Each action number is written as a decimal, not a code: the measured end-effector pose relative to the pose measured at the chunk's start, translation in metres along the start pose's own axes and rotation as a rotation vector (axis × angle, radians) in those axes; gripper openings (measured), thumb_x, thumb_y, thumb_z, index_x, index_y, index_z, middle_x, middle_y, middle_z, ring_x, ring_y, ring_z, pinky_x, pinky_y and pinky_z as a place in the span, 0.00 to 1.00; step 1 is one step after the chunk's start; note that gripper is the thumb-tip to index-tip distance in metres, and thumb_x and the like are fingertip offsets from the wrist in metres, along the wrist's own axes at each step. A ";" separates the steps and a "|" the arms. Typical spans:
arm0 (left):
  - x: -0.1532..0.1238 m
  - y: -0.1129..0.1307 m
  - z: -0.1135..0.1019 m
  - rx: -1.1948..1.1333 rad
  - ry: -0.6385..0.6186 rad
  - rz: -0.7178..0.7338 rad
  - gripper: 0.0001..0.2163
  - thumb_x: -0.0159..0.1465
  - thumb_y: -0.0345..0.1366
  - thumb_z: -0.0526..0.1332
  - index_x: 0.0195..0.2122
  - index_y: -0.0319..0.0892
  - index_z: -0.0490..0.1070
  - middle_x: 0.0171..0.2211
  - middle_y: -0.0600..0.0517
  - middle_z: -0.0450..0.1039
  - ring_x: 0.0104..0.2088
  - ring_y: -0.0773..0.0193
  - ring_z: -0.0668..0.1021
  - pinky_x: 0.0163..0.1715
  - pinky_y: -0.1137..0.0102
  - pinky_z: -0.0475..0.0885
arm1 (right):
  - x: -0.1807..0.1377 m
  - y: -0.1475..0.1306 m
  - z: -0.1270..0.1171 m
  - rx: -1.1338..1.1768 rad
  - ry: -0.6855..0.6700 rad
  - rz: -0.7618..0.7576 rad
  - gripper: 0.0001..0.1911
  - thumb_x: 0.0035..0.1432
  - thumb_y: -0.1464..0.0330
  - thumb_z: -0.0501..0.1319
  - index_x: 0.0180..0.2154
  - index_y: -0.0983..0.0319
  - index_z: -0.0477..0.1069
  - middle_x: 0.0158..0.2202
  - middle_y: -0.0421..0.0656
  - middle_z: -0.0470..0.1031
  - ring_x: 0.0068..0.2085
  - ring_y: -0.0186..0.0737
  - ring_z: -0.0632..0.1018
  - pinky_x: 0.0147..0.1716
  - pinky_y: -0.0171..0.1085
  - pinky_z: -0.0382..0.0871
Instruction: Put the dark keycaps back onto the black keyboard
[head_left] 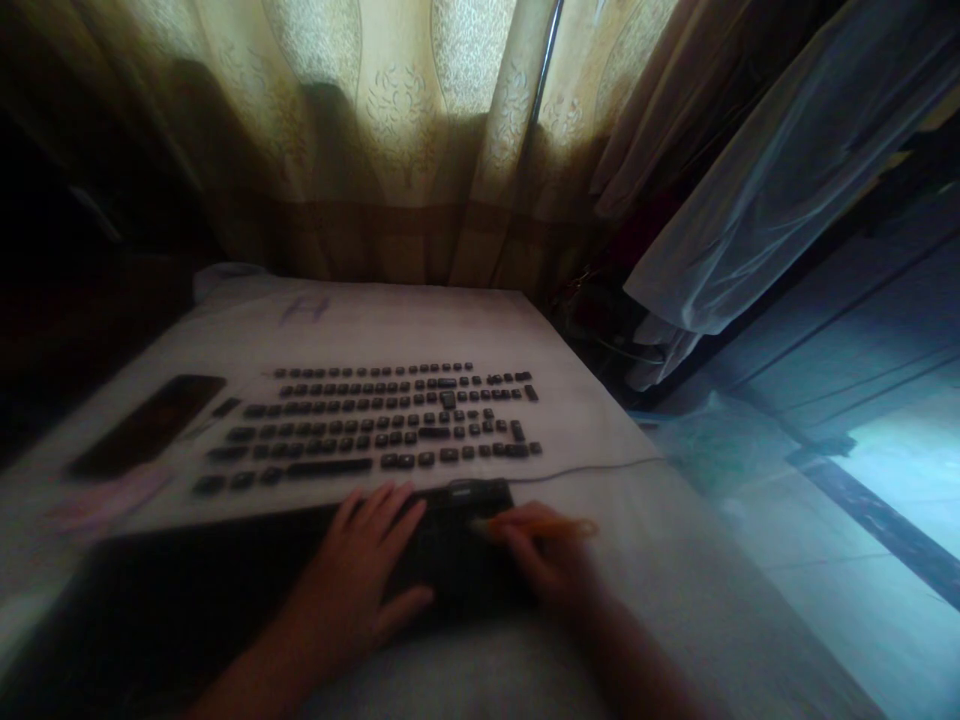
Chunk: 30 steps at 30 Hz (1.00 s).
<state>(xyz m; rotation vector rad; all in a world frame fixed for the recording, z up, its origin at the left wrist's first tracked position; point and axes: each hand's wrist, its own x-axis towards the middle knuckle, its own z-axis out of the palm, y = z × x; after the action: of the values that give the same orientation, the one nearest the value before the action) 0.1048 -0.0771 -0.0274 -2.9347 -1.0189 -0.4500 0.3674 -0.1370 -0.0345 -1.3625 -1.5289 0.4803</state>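
My left hand (360, 570) lies flat, fingers spread, on a black keyboard base (225, 590) at the near edge of a white-covered surface (675, 560). My right hand (544, 560) rests on the base's right end and grips an orange pen-like tool (559, 527) pointing left. Beyond the base, several rows of loose black keycaps (375, 425) are laid out in keyboard order on the white cover.
A dark phone (146, 425) lies at the left beside the keycaps. A thin cable (592, 467) runs right from the base. Patterned curtains (390, 140) hang behind, translucent fabric (780, 170) at the right. Tiled floor (862, 560) lies past the surface's right edge.
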 end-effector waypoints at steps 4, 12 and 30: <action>-0.001 -0.001 0.002 -0.024 0.004 -0.012 0.32 0.63 0.55 0.57 0.65 0.47 0.57 0.64 0.44 0.62 0.61 0.47 0.67 0.60 0.50 0.59 | 0.000 0.001 -0.001 0.058 0.080 0.011 0.07 0.60 0.65 0.60 0.35 0.59 0.77 0.30 0.43 0.79 0.32 0.42 0.80 0.32 0.38 0.77; 0.001 0.001 -0.001 0.005 0.014 0.003 0.31 0.63 0.55 0.57 0.64 0.44 0.59 0.63 0.42 0.63 0.60 0.47 0.68 0.58 0.48 0.61 | 0.002 0.001 -0.003 -0.023 0.011 0.011 0.06 0.59 0.68 0.60 0.33 0.58 0.76 0.29 0.43 0.79 0.30 0.41 0.80 0.31 0.38 0.76; 0.002 0.003 -0.003 0.016 -0.048 -0.023 0.30 0.65 0.54 0.56 0.64 0.44 0.58 0.65 0.42 0.60 0.62 0.47 0.66 0.59 0.48 0.60 | 0.000 0.001 -0.003 0.028 -0.017 -0.006 0.05 0.59 0.68 0.61 0.34 0.59 0.77 0.28 0.43 0.79 0.30 0.41 0.80 0.31 0.37 0.76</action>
<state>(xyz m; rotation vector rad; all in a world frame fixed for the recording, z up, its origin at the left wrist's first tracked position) 0.1072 -0.0790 -0.0233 -2.9357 -1.0573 -0.3718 0.3707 -0.1378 -0.0338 -1.3350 -1.5345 0.5085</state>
